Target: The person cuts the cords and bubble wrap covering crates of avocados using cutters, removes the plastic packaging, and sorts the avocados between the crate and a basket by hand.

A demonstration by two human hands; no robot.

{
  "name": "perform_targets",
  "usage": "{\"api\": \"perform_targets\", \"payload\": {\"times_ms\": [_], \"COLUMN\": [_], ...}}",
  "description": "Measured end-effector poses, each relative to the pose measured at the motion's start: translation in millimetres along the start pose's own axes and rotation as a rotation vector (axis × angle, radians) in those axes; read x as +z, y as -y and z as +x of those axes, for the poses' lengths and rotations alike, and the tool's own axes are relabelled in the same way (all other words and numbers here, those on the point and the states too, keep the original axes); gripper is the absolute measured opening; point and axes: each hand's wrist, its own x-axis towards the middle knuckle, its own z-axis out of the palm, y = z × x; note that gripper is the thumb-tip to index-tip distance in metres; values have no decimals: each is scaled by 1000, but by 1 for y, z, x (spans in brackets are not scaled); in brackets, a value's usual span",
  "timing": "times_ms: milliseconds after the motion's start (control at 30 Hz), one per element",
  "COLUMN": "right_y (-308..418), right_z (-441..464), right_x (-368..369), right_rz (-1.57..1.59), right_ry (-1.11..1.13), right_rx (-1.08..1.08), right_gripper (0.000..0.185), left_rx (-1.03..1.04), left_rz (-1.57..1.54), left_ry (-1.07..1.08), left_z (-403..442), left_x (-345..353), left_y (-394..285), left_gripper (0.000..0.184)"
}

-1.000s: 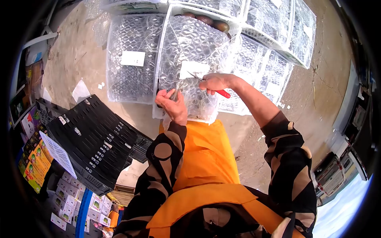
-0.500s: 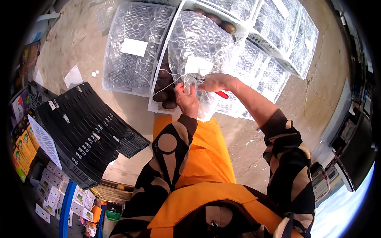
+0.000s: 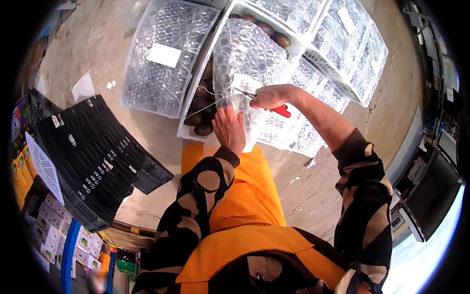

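There, the right hand (image 3: 270, 96) grips the scissors (image 3: 281, 111) while the left hand (image 3: 229, 128), its hold hidden from me, touches the bubble wrap (image 3: 248, 49) over the middle crate (image 3: 184, 129), looking light, soft and slippery, best pinched by its loose left edge.

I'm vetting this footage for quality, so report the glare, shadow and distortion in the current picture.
Head view: glare whitens parts of the bubble wrap; head view: wide-angle distortion bows the black crates, and the corners go black; head view: shadow darkens the floor beside those crates; head view: the sky at lower right looks partly washed out.
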Motion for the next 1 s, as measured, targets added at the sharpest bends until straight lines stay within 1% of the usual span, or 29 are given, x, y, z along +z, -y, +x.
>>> {"api": "perform_targets", "payload": {"times_ms": [67, 100, 133, 200, 233, 300, 333, 400, 433, 533, 567, 667, 700, 733, 800, 833, 867, 900, 933, 1000], "right_y": [31, 40, 48, 57, 56, 45, 38, 29, 26, 20, 14, -6, -7, -14, -24, -30, -51, -57, -61, -73], "right_z": [-16, -14, -14, -7, -1, 15, 23, 28, 24, 14, 12, 9, 1, -5, -29, -38, -31, -36, -41, -48], "right_x": [-20, -28, -32, -41, -42, -41, -39, -34, -32, -26, -20, -1, 2, 10, 32, 45, 70, 89, 105, 141], "right_rz": [-103, -169, -163, -266, -238, -180, -133, -31, 74, 134, 181, 316, 355, 457, 718, 881, 1006, 1119, 1234, 1530], "right_ry": [44, 118, 139, 209, 231, 263, 254, 238, 233, 223, 198, 90, 36, -21, -132, -141, -182, -211, -248, -387], "right_rx": [94, 164, 204, 235, 260, 310, 304, 291, 308, 258, 170, 82, 31, 64, 42, 57, -8, 4, 12, 38], "right_gripper": [56, 54, 53, 51, 50, 48, 47, 48, 52, 54, 50, 44, 40, 38, 37, 35, 32, 34, 35, 37], "left_rx": [-94, -144, -228, -394, -448, -525, -558, -596, -632, -704, -721, -737, -692, -640, -408, -232, -57, 52, 102, 199], "left_rz": [-138, -214, -286, -429, -348, -335, -330, -422, -463, -658, -736, -716, -686, -652, -485, -349, -211, -261, -207, -194], "left_ry": [-158, -159, -188, -249, -241, -75, 9, -82, -127, -221, -243, -94, -100, -109, -134, -151, -170, -176, -149, -137], "left_z": [-10, -10, -7, 10, 20, 37, 43, 43, 39, 25, 19, 22, 23, 26, 35, 44, 50, 49, 47, 44], "left_x": [14, 14, 15, 19, 22, 21, 22, 24, 24, 37, 46, 36, 34, 28, 16, 1, -9, -10, -9, -18], "left_y": [1, 0, 0, 1, 8, 17, 19, 18, 14, 14, 15, 10, 9, 8, -3, -17, -30, -44, -57, -55], "left_gripper": [32, 42, 43, 45, 49, 50, 50, 50, 49, 44, 41, 28, 25, 22, 18, 16, 13, 11, 11, 9]}}
